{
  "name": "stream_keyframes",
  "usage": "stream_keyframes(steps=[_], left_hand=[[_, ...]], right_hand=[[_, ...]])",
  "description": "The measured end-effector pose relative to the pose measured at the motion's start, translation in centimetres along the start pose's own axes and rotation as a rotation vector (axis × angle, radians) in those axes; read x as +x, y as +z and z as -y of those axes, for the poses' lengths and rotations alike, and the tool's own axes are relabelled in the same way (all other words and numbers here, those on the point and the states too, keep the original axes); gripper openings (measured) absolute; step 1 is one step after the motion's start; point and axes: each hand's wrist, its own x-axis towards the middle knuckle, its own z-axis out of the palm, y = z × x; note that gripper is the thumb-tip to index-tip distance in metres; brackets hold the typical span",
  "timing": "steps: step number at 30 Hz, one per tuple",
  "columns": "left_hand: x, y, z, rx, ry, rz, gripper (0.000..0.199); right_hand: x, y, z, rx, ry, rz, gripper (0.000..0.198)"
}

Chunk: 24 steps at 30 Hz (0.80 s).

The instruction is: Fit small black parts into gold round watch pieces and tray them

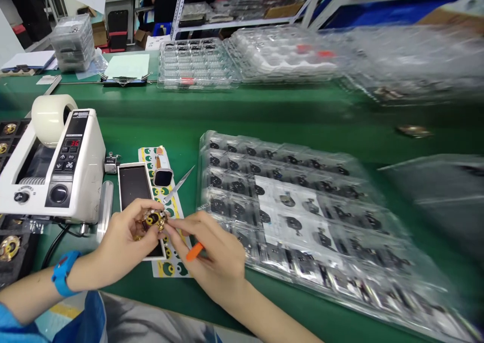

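Lower centre-left: left hand (124,237) pinches round part (154,218); right hand (219,254), angled inward, grips orange tool (194,251). Part: shiny gold-and-black.

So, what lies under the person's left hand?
A white-rimmed tray; its dark upper part shows beyond the left hand, which holds a gold part. The hand covers the tray's lower left; anything there is hidden.

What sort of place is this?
Probably a small-parts assembly workshop: a tape dispenser on a green bench, a clear compartment tray of dark parts, and a small gold-coloured part in the left hand.
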Motion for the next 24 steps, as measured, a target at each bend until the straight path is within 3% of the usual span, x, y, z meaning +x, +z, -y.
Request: stream_keyframes(steps=[7, 12, 20, 24], left_hand=[[-1.1, 0.1, 0.7, 0.143, 0.088, 0.075, 0.044], [-1.1, 0.0, 0.3, 0.18, 0.085, 0.133, 0.047], [-0.9, 0.2, -0.5, 0.303, 0.091, 0.124, 0.046], [-0.9, 0.3, -0.4, 0.315, 0.102, 0.134, 0.048]], right_hand=[[0.1, 0.5, -0.4, 0.05, 0.062, -0.004, 0.016], [0.0, 0.7, -0.6, 0.039, 0.07, 0.006, 0.016], [0.7, 0.9, -0.4, 0.141, 0.235, 0.048, 0.015], [0.9, 1.2, -0.6, 0.175, 0.214, 0.044, 0.016]])
